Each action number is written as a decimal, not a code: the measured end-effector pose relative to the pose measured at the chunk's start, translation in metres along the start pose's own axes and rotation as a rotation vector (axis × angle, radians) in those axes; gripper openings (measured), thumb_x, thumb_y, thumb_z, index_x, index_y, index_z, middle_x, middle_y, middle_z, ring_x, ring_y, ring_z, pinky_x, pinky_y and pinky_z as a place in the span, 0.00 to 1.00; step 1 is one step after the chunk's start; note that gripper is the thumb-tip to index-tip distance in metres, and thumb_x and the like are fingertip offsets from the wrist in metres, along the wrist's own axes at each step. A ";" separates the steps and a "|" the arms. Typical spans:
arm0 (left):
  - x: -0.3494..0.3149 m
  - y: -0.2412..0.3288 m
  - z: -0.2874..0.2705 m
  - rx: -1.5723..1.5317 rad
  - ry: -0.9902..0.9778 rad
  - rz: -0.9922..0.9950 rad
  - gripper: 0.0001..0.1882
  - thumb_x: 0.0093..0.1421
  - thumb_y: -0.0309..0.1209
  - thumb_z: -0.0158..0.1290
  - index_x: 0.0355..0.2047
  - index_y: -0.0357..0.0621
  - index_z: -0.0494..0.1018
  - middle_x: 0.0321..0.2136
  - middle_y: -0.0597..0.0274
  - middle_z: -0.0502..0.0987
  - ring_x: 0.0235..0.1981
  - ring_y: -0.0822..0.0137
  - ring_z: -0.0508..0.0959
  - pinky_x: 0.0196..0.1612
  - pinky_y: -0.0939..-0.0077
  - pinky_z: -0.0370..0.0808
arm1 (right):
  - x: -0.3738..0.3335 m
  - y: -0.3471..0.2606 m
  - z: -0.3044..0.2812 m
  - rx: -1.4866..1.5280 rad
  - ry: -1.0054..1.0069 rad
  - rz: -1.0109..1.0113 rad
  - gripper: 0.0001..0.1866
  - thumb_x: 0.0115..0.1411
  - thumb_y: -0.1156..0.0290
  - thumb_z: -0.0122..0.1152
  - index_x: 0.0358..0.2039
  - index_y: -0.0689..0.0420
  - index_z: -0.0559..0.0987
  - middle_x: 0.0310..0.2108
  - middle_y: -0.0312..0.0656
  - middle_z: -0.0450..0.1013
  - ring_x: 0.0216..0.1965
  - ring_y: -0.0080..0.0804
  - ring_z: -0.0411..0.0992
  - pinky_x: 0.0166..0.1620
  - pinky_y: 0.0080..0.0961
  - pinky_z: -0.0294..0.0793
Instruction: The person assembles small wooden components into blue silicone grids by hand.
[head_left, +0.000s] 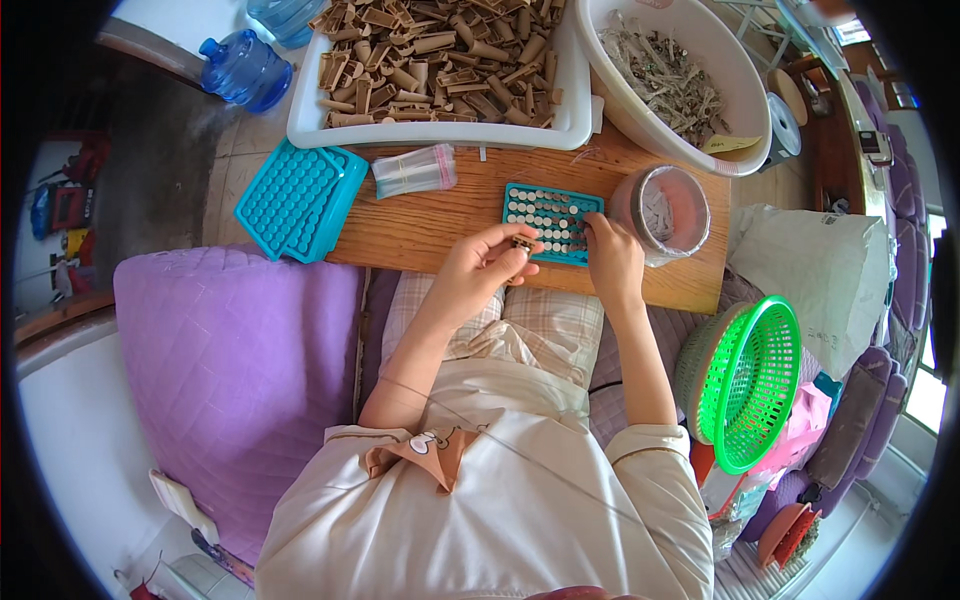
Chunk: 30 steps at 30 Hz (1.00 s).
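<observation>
My left hand [476, 272] is closed around a small brown-and-gold piece [522, 243], held between thumb and fingers just off the tray's near-left corner. Its exact kind is too small to tell. To the right, my right hand [615, 262] reaches over the right side of a teal tray [508, 211] with rows of round wells. Its fingertips are pinched together there, and whatever is between them is hidden. White round discs [548, 235] sit in many of the wells; other wells hold darker, greyish pieces. A round pinkish tub [688, 218] stands right beside my right hand, with pale scraps inside.
A stack of teal trays [300, 200] and a bundle of clear plastic sleeves [414, 171] lie on the wooden table [440, 225]. Behind are a white bin [440, 136] of brown half-tube pieces and a white basin [745, 85] of silvery parts. A green basket [757, 400] stands at right.
</observation>
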<state>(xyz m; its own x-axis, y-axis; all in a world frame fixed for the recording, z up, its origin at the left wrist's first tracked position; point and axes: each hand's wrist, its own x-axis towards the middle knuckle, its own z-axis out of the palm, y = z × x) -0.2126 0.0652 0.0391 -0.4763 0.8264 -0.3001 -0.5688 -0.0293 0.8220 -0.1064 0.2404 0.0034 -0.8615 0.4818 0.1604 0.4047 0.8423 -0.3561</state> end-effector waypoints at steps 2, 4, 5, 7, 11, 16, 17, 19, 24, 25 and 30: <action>-0.003 0.000 0.002 -0.015 -0.025 -0.012 0.14 0.56 0.28 0.46 0.42 0.37 0.66 0.34 0.62 0.72 0.31 0.77 0.73 0.32 0.86 0.69 | 0.002 -0.001 -0.001 0.038 0.014 0.014 0.04 0.48 0.78 0.51 0.27 0.57 0.70 0.22 0.44 0.69 0.24 0.41 0.68 0.26 0.31 0.67; -0.005 0.004 0.004 -0.006 -0.059 -0.037 0.15 0.56 0.27 0.46 0.44 0.36 0.64 0.35 0.62 0.71 0.32 0.76 0.73 0.33 0.85 0.70 | 0.004 -0.008 -0.007 0.186 0.081 0.040 0.05 0.47 0.79 0.52 0.28 0.58 0.71 0.22 0.44 0.69 0.23 0.40 0.69 0.26 0.29 0.68; -0.006 0.005 0.004 -0.007 -0.055 -0.036 0.15 0.56 0.27 0.46 0.44 0.36 0.64 0.35 0.62 0.71 0.32 0.76 0.73 0.33 0.85 0.70 | 0.005 -0.016 -0.013 0.338 0.147 0.064 0.07 0.47 0.80 0.53 0.28 0.58 0.72 0.23 0.44 0.70 0.23 0.38 0.69 0.25 0.27 0.69; -0.008 0.007 0.005 -0.008 -0.058 -0.035 0.15 0.56 0.25 0.45 0.44 0.35 0.64 0.35 0.62 0.71 0.32 0.76 0.73 0.34 0.84 0.70 | 0.002 -0.044 -0.033 0.443 0.211 0.025 0.08 0.45 0.81 0.55 0.29 0.58 0.72 0.24 0.43 0.70 0.22 0.36 0.70 0.25 0.25 0.69; -0.009 0.009 0.013 -0.112 -0.040 -0.010 0.15 0.56 0.23 0.44 0.45 0.34 0.63 0.33 0.62 0.71 0.32 0.76 0.72 0.35 0.84 0.70 | -0.009 -0.075 -0.040 0.501 0.338 -0.239 0.10 0.43 0.82 0.59 0.27 0.60 0.71 0.27 0.42 0.72 0.24 0.32 0.72 0.24 0.22 0.71; -0.007 0.010 0.017 -0.035 -0.001 0.021 0.14 0.56 0.22 0.44 0.44 0.34 0.64 0.31 0.63 0.72 0.30 0.78 0.71 0.35 0.84 0.71 | -0.009 -0.080 -0.037 0.533 0.310 -0.257 0.09 0.43 0.83 0.58 0.27 0.60 0.71 0.26 0.42 0.72 0.23 0.32 0.72 0.24 0.22 0.71; -0.008 0.009 0.017 -0.035 0.000 0.021 0.14 0.56 0.22 0.44 0.44 0.34 0.64 0.31 0.63 0.72 0.30 0.78 0.71 0.35 0.84 0.71 | -0.009 -0.079 -0.037 0.538 0.277 -0.260 0.09 0.43 0.83 0.57 0.27 0.60 0.71 0.26 0.42 0.71 0.23 0.32 0.72 0.24 0.23 0.71; -0.009 0.004 0.014 0.140 0.046 0.036 0.14 0.55 0.23 0.46 0.43 0.34 0.65 0.27 0.62 0.73 0.26 0.78 0.71 0.32 0.84 0.70 | -0.008 -0.076 -0.040 0.545 0.164 -0.246 0.10 0.43 0.83 0.58 0.28 0.61 0.72 0.26 0.42 0.72 0.24 0.32 0.72 0.25 0.21 0.71; -0.010 -0.001 0.009 0.386 0.021 0.014 0.15 0.53 0.25 0.48 0.41 0.35 0.66 0.21 0.59 0.73 0.23 0.77 0.71 0.28 0.81 0.68 | 0.011 -0.069 -0.055 0.712 -0.297 -0.057 0.12 0.41 0.82 0.60 0.30 0.62 0.72 0.27 0.42 0.71 0.26 0.30 0.71 0.26 0.20 0.71; -0.010 0.001 0.010 0.431 -0.035 -0.013 0.15 0.52 0.25 0.49 0.41 0.36 0.66 0.20 0.58 0.72 0.23 0.76 0.71 0.27 0.80 0.68 | 0.018 -0.071 -0.064 0.643 -0.374 -0.033 0.14 0.41 0.81 0.60 0.31 0.62 0.71 0.28 0.42 0.70 0.27 0.30 0.70 0.27 0.21 0.70; -0.012 0.023 -0.004 0.230 -0.233 -0.066 0.14 0.54 0.25 0.46 0.41 0.37 0.66 0.27 0.61 0.73 0.27 0.76 0.72 0.31 0.82 0.69 | 0.048 -0.065 -0.078 0.684 -0.595 -0.216 0.17 0.40 0.75 0.63 0.33 0.59 0.72 0.32 0.40 0.69 0.30 0.26 0.68 0.31 0.19 0.68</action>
<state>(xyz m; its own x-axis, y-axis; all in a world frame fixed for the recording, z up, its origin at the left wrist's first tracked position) -0.2222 0.0523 0.0596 -0.2625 0.9295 -0.2591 -0.4140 0.1341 0.9004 -0.1506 0.2276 0.1057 -0.9889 -0.0312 -0.1450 0.1121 0.4825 -0.8687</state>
